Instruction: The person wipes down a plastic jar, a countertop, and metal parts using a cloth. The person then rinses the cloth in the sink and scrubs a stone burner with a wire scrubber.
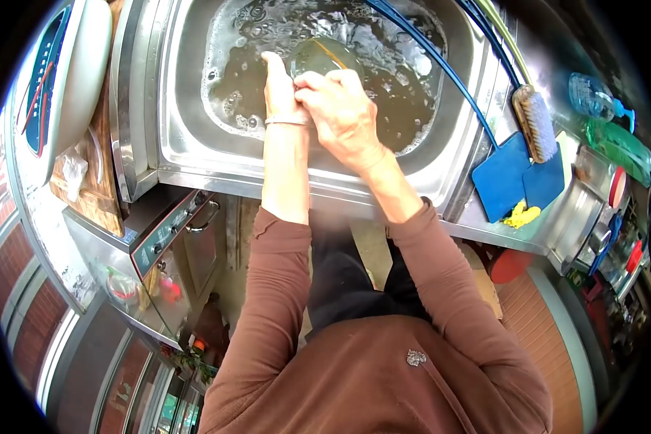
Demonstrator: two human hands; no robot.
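Observation:
Both my hands are over the murky water of a steel sink (177, 94). My left hand (282, 90) is at the near edge of a clear, rounded, glass-like vessel (324, 56) that has an orange-yellow streak across it. The left fingers are largely hidden, and one digit points up and away. Crossing in front of the left palm, my right hand (343, 112) has its fingers curled together against the vessel's near side. Whatever lies inside those fingers is hidden.
Right of the sink lie two blue fly swatters (500, 177), a scrubbing brush (534, 123), a yellow scrap (521, 215) and bottles, one of them green (618, 148). On the left are a wooden board (98, 173) and a pale appliance (83, 87). Blue handles reach over the sink's right corner.

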